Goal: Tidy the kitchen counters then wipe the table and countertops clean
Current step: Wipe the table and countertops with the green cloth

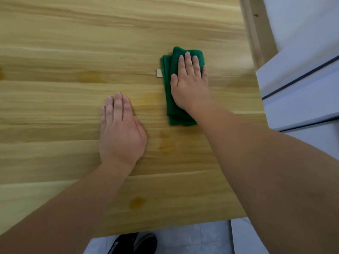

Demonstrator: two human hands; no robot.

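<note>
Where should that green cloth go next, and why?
Probably toward the person: the right hand presses flat on the cloth, and darker patches show on the wooden table just nearer than it. The left hand rests flat, bracing.

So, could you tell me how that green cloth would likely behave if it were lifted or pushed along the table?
The green cloth lies folded in soft layers, so it would probably droop and unfold when lifted. It looks thin, so likely light. Under the flat right hand it should slide readily over the smooth wooden table, though its loose edges may bunch.
</note>
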